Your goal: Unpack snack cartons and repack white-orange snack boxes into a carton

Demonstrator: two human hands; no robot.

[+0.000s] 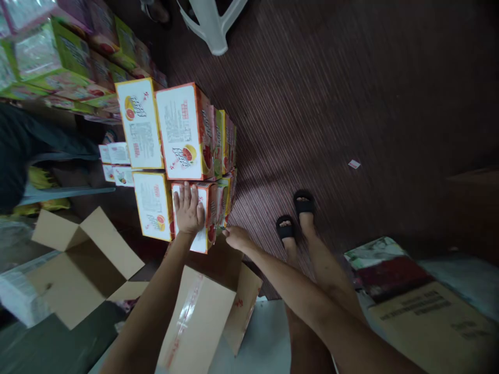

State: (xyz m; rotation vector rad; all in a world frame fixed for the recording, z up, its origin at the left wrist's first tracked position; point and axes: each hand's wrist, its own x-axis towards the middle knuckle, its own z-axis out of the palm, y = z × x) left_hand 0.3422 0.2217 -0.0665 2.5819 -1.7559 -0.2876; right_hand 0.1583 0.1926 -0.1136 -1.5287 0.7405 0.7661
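Note:
My left hand point(189, 210) lies flat, fingers spread, on the white top of a fruit-print box point(201, 241). That box is the near right one in a stack of orange- and yellow-edged boxes. Beside it stand a yellow-edged box point(153, 205), another yellow-edged box point(140, 124) and an orange-edged box point(181, 132). My right hand point(237, 238) is closed low at the stack's near right corner. Its fingertips are by the lower boxes, and what they pinch, if anything, is too small to make out. Below both hands lies a tilted brown carton point(198, 317) with its flaps open.
An open empty carton point(86, 265) lies at the left. More green and pink boxes point(50, 52) are piled at upper left, near a seated person's leg point(50, 135). A white plastic chair leg point(212, 31) stands at the top. A printed carton point(432, 322) is at lower right.

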